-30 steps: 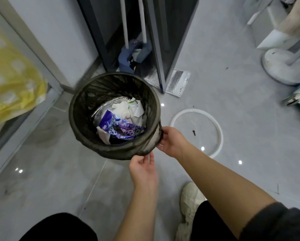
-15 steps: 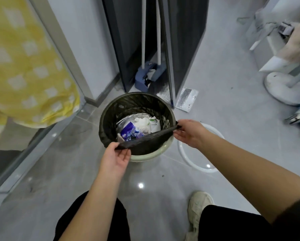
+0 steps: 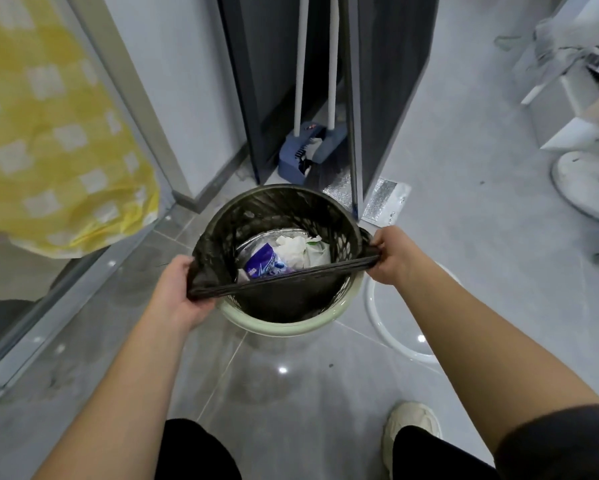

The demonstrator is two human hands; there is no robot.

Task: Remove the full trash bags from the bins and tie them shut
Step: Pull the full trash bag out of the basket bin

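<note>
A round pale green bin [image 3: 284, 325] stands on the grey tiled floor, lined with a black trash bag [image 3: 256, 216]. Inside lie a purple wrapper [image 3: 265, 263], crumpled white tissue and foil. The near edge of the bag is off the bin's rim and stretched into a taut straight band across the opening. My left hand [image 3: 178, 294] grips the left end of that band. My right hand [image 3: 393, 256] grips its right end. The far side of the bag still hugs the rim.
A blue broom and dustpan set [image 3: 306, 152] leans in a dark doorway behind the bin. A silver foil pouch [image 3: 384, 202] lies on the floor. A white ring [image 3: 393, 336] lies right of the bin, a fan base [image 3: 585, 185] farther right, yellow checked cloth [image 3: 48, 133] at left.
My hands moved apart along the bag's near edge, from close together to opposite sides. The edge came off the rim and is pulled taut across the opening.
</note>
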